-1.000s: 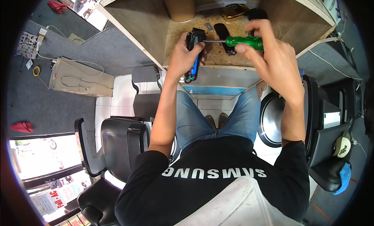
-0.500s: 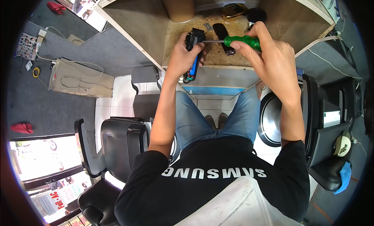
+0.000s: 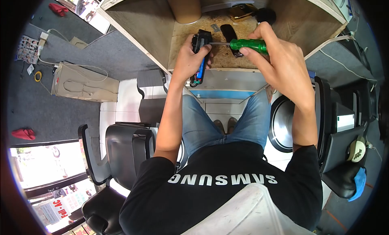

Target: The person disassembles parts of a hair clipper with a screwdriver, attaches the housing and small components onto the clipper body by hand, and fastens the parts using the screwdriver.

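My left hand [image 3: 189, 61] is closed around a hair clipper [image 3: 200, 42] with its casing off; a blue battery [image 3: 201, 69] shows along its lower end. In my right hand [image 3: 285, 67] is a screwdriver with a green handle [image 3: 249, 45], gripped between thumb and fingers. Its metal shaft points left and the tip reaches the clipper's side near my left thumb; whether it sits on a screw I cannot make out. Under the shaft, a dark elongated cover [image 3: 229, 34] lies on the wooden shelf [image 3: 221, 61]. A small grey metal piece [image 3: 215, 28] rests beside it.
Farther back on the shelf are a gold clipper-like object [image 3: 242, 12], a round black item [image 3: 266, 16] and a brown cylinder [image 3: 184, 7]. Wooden side walls flank the shelf. Black chairs [image 3: 127, 148] stand to the left, and a cardboard-coloured box [image 3: 83, 82] with cables lies beyond.
The screwdriver handle has shifted slightly left and down, and my right hand has turned a little with it. My left hand and the hair clipper are nearly still.
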{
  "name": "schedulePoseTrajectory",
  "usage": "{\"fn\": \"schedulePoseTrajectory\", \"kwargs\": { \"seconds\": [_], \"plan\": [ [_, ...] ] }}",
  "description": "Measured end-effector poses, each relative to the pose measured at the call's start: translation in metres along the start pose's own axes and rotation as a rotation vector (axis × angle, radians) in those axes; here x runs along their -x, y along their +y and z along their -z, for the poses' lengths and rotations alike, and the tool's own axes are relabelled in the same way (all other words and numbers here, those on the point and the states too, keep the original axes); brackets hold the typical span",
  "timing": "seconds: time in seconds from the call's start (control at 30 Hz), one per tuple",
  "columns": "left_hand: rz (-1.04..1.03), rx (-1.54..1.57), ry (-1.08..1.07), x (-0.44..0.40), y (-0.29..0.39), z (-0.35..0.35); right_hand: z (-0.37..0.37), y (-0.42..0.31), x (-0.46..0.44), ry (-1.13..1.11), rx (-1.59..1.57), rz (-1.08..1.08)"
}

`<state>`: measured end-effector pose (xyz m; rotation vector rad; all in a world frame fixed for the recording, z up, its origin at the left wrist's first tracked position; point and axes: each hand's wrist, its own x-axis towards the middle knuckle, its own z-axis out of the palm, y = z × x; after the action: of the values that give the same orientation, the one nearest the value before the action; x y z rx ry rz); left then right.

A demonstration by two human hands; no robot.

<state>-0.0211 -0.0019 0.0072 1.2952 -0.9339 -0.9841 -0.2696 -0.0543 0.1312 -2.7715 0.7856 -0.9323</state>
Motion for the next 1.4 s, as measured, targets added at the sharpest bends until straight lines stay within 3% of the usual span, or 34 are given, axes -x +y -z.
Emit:
{"fn": "schedulePoseTrajectory", "kwargs": {
  "seconds": [0.23,0.33,0.43,0.53,0.63,0.73,0.83,1.03,1.13,1.33,1.4],
  "plan": [
    [0.002,0.015,-0.009,-0.001,-0.002,0.002,0.002,-0.002,0.002,-0.012,-0.076,0.039],
    [0.003,0.001,-0.013,-0.002,-0.004,0.002,-0.002,-0.002,0.003,-0.069,0.061,-0.102],
    [0.000,-0.001,-0.009,-0.001,-0.002,0.002,-0.003,-0.004,0.001,0.088,-0.076,-0.051],
    [-0.005,-0.010,-0.015,-0.001,-0.004,0.002,0.003,0.002,0.001,-0.039,-0.107,-0.016],
    [-0.002,-0.008,-0.021,-0.002,-0.004,0.002,-0.004,0.003,0.001,-0.004,0.016,-0.092],
    [-0.004,-0.008,-0.015,-0.001,-0.003,0.001,-0.006,-0.003,-0.001,0.118,-0.044,-0.030],
    [-0.005,-0.008,-0.018,0.000,-0.003,0.002,0.001,-0.003,0.000,-0.016,-0.118,-0.037],
    [-0.001,-0.007,-0.013,-0.002,-0.004,0.002,-0.002,0.000,-0.003,-0.027,0.126,-0.129],
    [0.004,-0.010,-0.011,0.000,-0.002,0.002,-0.010,0.001,-0.001,0.171,-0.032,0.051],
    [-0.009,-0.003,-0.014,-0.002,-0.005,0.003,-0.009,0.002,-0.004,0.087,0.135,-0.054],
    [-0.011,-0.001,-0.014,-0.001,-0.005,0.003,-0.010,0.003,-0.003,0.128,-0.049,-0.005]
  ]
}}
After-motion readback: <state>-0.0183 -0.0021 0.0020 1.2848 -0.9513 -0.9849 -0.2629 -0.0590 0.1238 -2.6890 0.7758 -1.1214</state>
